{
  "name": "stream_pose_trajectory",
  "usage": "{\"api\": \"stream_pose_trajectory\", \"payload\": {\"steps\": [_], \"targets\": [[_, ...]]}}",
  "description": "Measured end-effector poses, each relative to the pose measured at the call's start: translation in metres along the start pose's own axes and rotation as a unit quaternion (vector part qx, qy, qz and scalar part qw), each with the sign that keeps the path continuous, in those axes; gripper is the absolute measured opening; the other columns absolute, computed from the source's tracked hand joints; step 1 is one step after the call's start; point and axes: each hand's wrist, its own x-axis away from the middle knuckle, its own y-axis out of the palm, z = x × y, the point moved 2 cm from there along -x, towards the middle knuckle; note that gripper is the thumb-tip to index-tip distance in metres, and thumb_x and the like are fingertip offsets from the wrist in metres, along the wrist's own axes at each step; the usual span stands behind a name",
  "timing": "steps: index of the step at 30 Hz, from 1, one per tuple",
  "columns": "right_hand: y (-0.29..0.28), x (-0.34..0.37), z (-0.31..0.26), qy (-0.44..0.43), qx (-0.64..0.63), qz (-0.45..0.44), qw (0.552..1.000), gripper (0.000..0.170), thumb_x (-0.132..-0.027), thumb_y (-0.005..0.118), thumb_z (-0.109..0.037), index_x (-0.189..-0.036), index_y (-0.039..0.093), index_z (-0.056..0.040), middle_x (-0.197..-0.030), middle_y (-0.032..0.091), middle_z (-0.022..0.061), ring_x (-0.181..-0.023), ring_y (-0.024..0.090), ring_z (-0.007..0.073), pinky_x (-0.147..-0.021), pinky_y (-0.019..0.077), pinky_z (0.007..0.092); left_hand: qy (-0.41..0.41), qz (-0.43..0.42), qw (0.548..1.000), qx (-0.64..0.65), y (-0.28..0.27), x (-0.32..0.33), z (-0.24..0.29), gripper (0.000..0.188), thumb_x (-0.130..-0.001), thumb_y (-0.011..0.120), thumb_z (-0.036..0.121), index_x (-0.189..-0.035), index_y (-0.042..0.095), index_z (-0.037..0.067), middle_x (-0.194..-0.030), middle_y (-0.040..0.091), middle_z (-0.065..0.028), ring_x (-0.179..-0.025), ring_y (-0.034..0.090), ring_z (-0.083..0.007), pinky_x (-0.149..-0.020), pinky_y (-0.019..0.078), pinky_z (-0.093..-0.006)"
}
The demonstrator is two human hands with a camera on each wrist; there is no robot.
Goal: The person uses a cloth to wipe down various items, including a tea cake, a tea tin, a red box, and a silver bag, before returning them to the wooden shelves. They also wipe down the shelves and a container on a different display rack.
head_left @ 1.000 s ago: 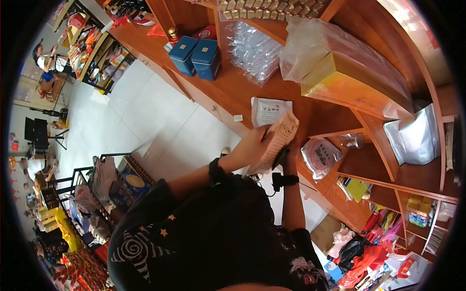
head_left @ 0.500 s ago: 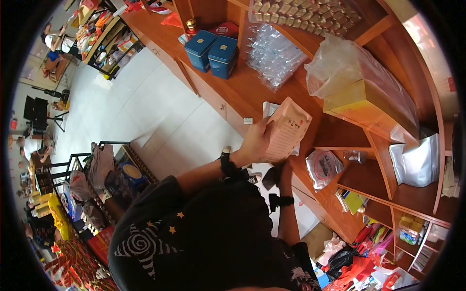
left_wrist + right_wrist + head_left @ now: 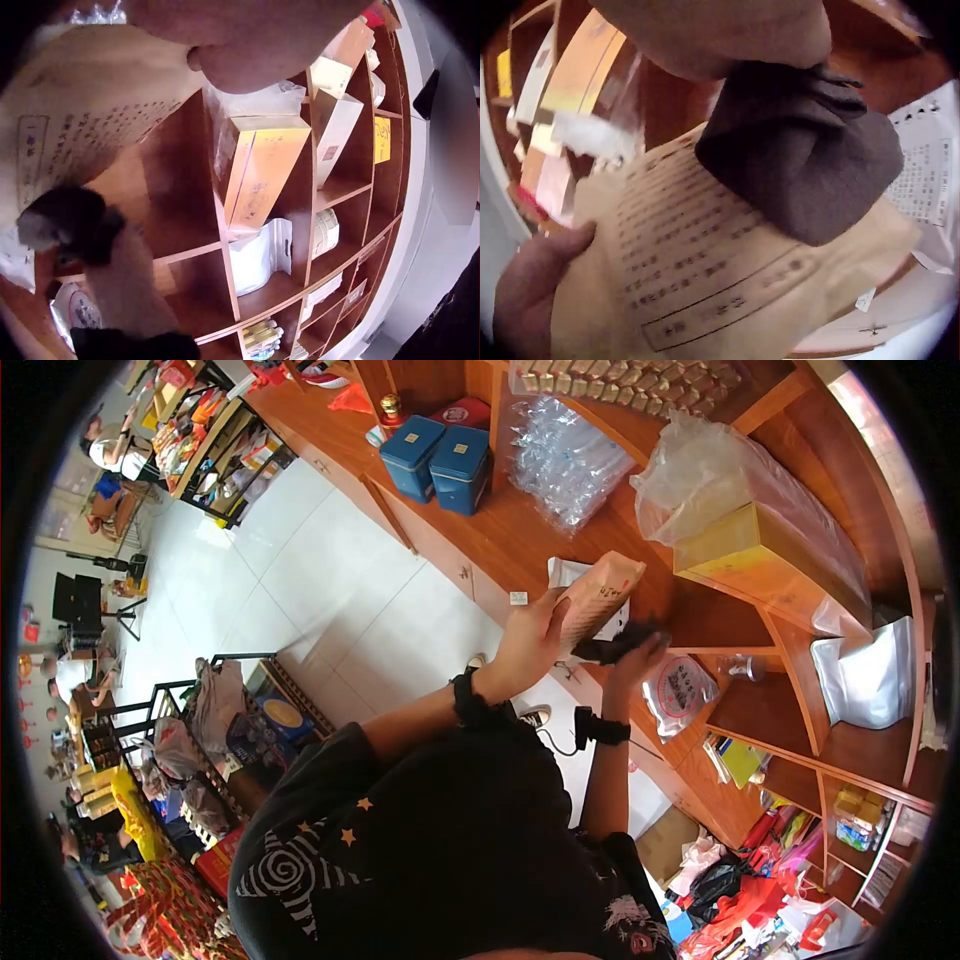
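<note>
- Beige paper-like bag point(image 3: 603, 592) is being held up at the desk point(image 3: 480, 545), its side gripped between thumb and fingers of the left hand point(image 3: 528, 642).
- Rows of small dark characters are printed down its face, one line framed; too blurred to be read.
- Dark grey cloth point(image 3: 802, 157) is gripped by the right hand point(image 3: 640, 660), right over that printing; whether the bag is touched cannot be told.
- Behind, a printed white packet point(image 3: 930, 161) is half hidden; nearby, a silver pouch point(image 3: 680, 695) is marked with a red-ringed label.
</note>
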Motion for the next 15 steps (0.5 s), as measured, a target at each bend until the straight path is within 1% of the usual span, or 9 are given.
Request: {"api": "stream_pose_trajectory", "payload": {"steps": [1, 5, 6, 9, 10, 12, 13, 14, 15], "targets": [[0.015, 0.008, -0.019, -0.144, 0.069, -0.014, 0.987, 0.033, -0.106, 0.042, -0.025, -0.115, 0.054, 0.0038, -0.101, 0.065, 0.0166, -0.083, 0.061, 0.0286, -0.079, 0.0492, 0.0381, 0.006, -0.019, 1.000, -0.008, 0.004, 0.003, -0.004, 0.022, -0.101, 0.048, 0.013, -0.113, 0.057, -0.003, -0.077, 0.061, -0.0298, -0.071, 0.061, -0.0482, -0.060, 0.0483, -0.0486], [0.056, 0.069, -0.091, -0.147, 0.118, -0.176, 0.966, 0.033, -0.106, 0.043, -0.024, -0.119, 0.055, 0.0035, -0.110, 0.061, 0.0239, -0.093, 0.060, 0.0324, -0.081, 0.0472, 0.0401, -0.040, -0.058, 0.997, 0.011, 0.014, 0.008, -0.004, 0.017, -0.099, 0.050, 0.010, -0.106, 0.057, -0.004, -0.082, 0.061, -0.0310, -0.080, 0.061, -0.0492, -0.062, 0.0483, -0.0475], [0.049, 0.075, -0.068, -0.144, 0.199, -0.217, 0.945, 0.032, -0.105, 0.044, -0.020, -0.125, 0.054, 0.0029, -0.118, 0.061, 0.0252, -0.102, 0.062, 0.0331, -0.085, 0.0480, 0.0409, -0.017, -0.041, 0.999, 0.011, 0.014, 0.006, -0.014, 0.017, -0.098, 0.050, 0.008, -0.107, 0.058, -0.004, -0.084, 0.062, -0.0316, -0.083, 0.063, -0.0483, -0.064, 0.0494, -0.0456], [0.051, 0.118, -0.087, -0.321, 0.096, -0.319, 0.886, 0.034, -0.103, 0.043, -0.008, -0.134, 0.052, 0.0011, -0.133, 0.059, 0.0214, -0.120, 0.060, 0.0335, -0.098, 0.0475, 0.0414, -0.002, 0.004, 0.999, 0.043, 0.001, -0.009, -0.028, 0.018, -0.098, 0.049, 0.010, -0.107, 0.057, -0.004, -0.079, 0.062, -0.0300, -0.074, 0.062, -0.0478, -0.062, 0.0478, -0.0485], [0.043, 0.119, -0.080, -0.323, 0.095, -0.320, 0.885, 0.034, -0.103, 0.043, -0.008, -0.134, 0.052, 0.0011, -0.133, 0.059, 0.0214, -0.120, 0.060, 0.0335, -0.098, 0.0475, 0.0414, -0.066, 0.011, 0.996, 0.053, -0.003, -0.013, -0.027, 0.017, -0.097, 0.052, 0.010, -0.103, 0.059, -0.003, -0.081, 0.062, -0.0298, -0.075, 0.062, -0.0469, -0.062, 0.0474, -0.0459], [0.016, 0.110, -0.043, -0.288, 0.171, -0.353, 0.874, 0.034, -0.101, 0.043, -0.004, -0.134, 0.054, 0.0004, -0.133, 0.060, 0.0199, -0.119, 0.060, 0.0318, -0.100, 0.0463, 0.0400, -0.049, 0.005, 0.998, 0.031, -0.015, -0.019, -0.023, 0.016, -0.097, 0.053, 0.011, -0.102, 0.060, -0.003, -0.081, 0.062, -0.0293, -0.075, 0.062, -0.0465, -0.062, 0.0474, -0.0457], [0.000, 0.097, -0.025, -0.170, 0.224, -0.338, 0.898, 0.033, -0.101, 0.044, -0.004, -0.130, 0.058, 0.0004, -0.129, 0.063, 0.0199, -0.119, 0.061, 0.0301, -0.100, 0.0459, 0.0385, -0.035, -0.001, 0.999, 0.010, -0.021, -0.019, -0.020, 0.016, -0.096, 0.054, 0.011, -0.101, 0.061, -0.002, -0.081, 0.062, -0.0289, -0.074, 0.063, -0.0461, -0.061, 0.0474, -0.0454], [-0.022, 0.072, 0.018, -0.110, 0.272, -0.285, 0.913, 0.031, -0.102, 0.044, -0.009, -0.129, 0.059, 0.0000, -0.125, 0.064, 0.0188, -0.117, 0.060, 0.0278, -0.098, 0.0461, 0.0377, -0.020, -0.021, 1.000, 0.003, -0.027, -0.017, -0.015, 0.014, -0.094, 0.060, 0.010, -0.097, 0.061, -0.003, -0.077, 0.063, -0.0241, -0.069, 0.064, -0.0378, -0.061, 0.0491, -0.0390], [-0.036, 0.053, 0.021, -0.068, 0.202, -0.197, 0.957, 0.031, -0.105, 0.043, -0.018, -0.123, 0.060, 0.0022, -0.118, 0.066, 0.0156, -0.107, 0.061, 0.0241, -0.092, 0.0481, 0.0359, -0.021, -0.013, 1.000, 0.002, -0.030, -0.019, -0.018, 0.014, -0.094, 0.060, 0.010, -0.097, 0.061, -0.003, -0.077, 0.063, -0.0241, -0.069, 0.064, -0.0378, -0.061, 0.0491, -0.0390]]}}
